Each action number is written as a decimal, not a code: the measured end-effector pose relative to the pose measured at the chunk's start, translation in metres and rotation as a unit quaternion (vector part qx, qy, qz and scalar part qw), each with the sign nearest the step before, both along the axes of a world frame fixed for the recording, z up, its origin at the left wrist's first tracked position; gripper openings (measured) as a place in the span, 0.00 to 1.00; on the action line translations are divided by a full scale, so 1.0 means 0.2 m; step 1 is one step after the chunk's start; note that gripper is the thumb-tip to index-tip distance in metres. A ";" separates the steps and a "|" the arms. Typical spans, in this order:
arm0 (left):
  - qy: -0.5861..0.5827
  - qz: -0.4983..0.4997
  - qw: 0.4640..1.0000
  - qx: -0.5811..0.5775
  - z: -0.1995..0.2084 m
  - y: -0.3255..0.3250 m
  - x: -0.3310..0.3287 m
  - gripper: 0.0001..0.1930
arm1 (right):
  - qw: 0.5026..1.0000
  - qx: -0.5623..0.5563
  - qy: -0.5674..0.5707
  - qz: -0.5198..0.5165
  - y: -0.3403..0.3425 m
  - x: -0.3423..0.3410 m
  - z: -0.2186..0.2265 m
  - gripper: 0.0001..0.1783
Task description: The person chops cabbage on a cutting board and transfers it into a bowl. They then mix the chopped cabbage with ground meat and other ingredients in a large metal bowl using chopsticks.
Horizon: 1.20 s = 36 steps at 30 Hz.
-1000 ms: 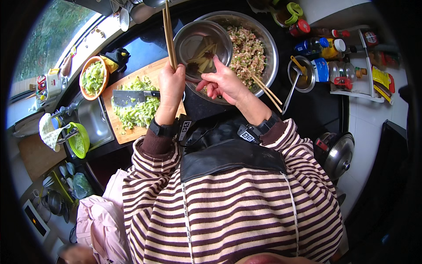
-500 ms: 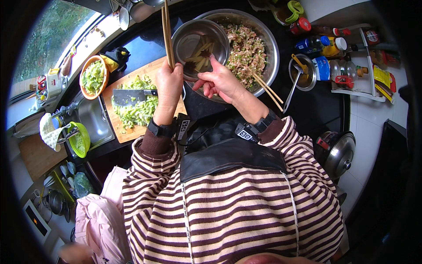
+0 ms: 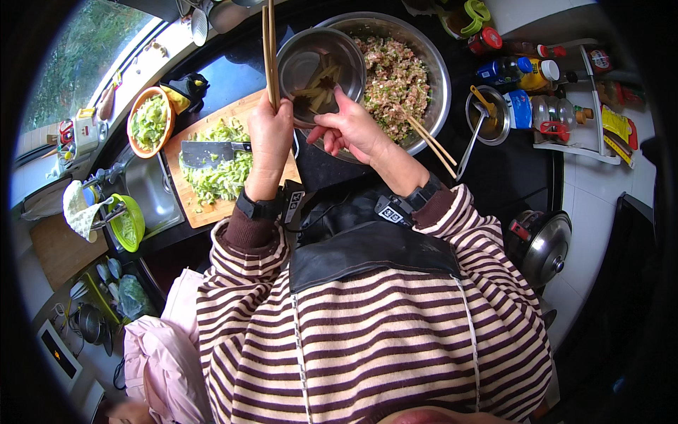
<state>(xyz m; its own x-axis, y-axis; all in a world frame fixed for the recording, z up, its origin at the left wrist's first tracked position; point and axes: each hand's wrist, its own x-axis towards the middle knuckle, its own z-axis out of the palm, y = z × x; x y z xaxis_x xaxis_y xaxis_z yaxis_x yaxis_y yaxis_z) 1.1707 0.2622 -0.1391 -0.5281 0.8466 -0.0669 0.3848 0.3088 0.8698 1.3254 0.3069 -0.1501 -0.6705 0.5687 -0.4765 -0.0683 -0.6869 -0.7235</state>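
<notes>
My left hand (image 3: 270,138) is closed around a pair of wooden chopsticks (image 3: 269,53) pointing upward, beside the left rim of a small metal bowl (image 3: 298,51). In that bowl lie yellowish slices (image 3: 327,73) and dark bits in liquid. My right hand (image 3: 353,131) is at the bowl's near rim, its thumb over the inside and other fingers curled below; part of the grip is hidden. The small bowl overlaps a large steel bowl (image 3: 439,106) of minced meat mixed with green bits (image 3: 395,81). A second pair of chopsticks (image 3: 431,145) leans in the meat.
On the left, a cleaver (image 3: 208,154) rests over chopped greens on a wooden board (image 3: 286,177). Beyond are an orange bowl of greens (image 3: 150,124), a sink (image 3: 152,194) and a green basket (image 3: 131,226). At right stand a saucepan with a ladle (image 3: 487,116), bottles (image 3: 505,71) and a lidded pot (image 3: 547,247).
The small bowl and the slices in it have shifted slightly; both my hands keep nearly the same place. At the lower left, part of another person has moved a little.
</notes>
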 end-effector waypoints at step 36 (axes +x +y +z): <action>-0.064 0.009 0.998 0.012 -0.06 0.02 -0.07 0.11 | 0.996 0.047 -0.081 0.015 0.00 -0.01 0.06 0.39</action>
